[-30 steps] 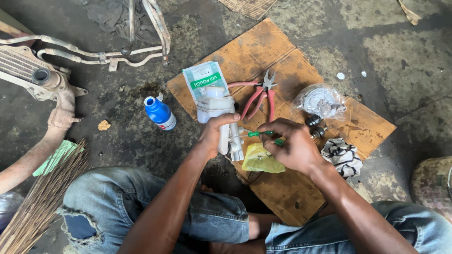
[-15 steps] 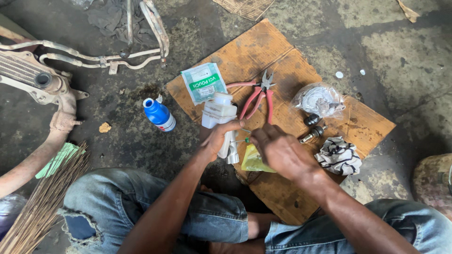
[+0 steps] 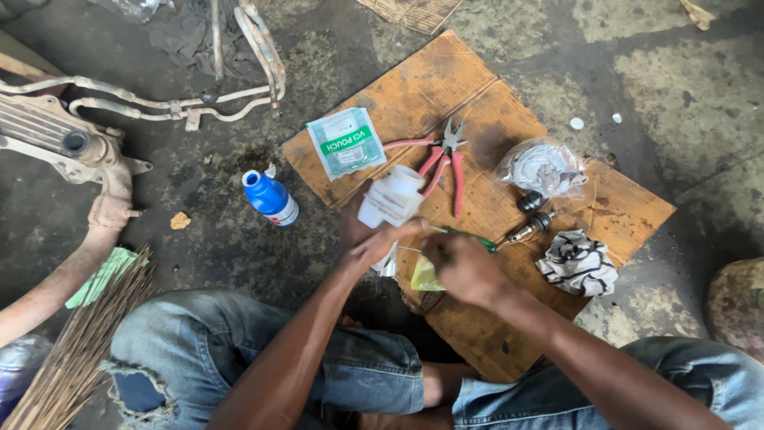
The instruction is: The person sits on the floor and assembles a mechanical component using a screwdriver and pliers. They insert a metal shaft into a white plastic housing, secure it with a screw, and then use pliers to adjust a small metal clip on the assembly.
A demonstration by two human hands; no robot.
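Left hand at frame centre gripping a white plastic part, right hand just beside it closed around a green-handled screwdriver, both over a cardboard sheet, red pliers above, blue bottle at left

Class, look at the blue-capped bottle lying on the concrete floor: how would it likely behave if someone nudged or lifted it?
The blue-capped bottle lies on its side, and its body looks round, so a sideways nudge would probably roll it. It looks like small plastic, so likely light and not fragile. The rough concrete floor may stop it soon.
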